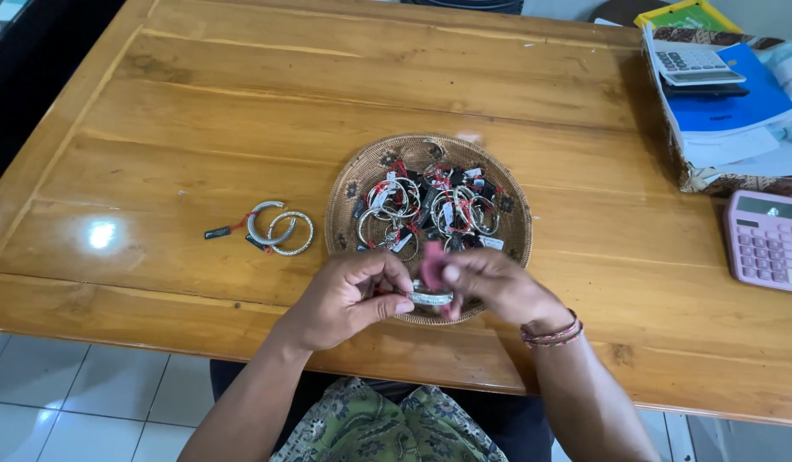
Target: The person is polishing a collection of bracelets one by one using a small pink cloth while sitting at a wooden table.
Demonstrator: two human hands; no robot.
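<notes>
- A silver bracelet [431,298] lay level, pinched at both ends above the near rim of the basket.
- A small pink cloth [432,263] stood bunched against the bracelet's upper side, partly hidden.

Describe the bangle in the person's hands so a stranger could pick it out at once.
On the wooden table, find the round woven tray heaped with tagged bangles. At its near edge, both hands pinch one silver bangle. Unlike the others, it is off the pile, with a pink cloth against it.
</notes>
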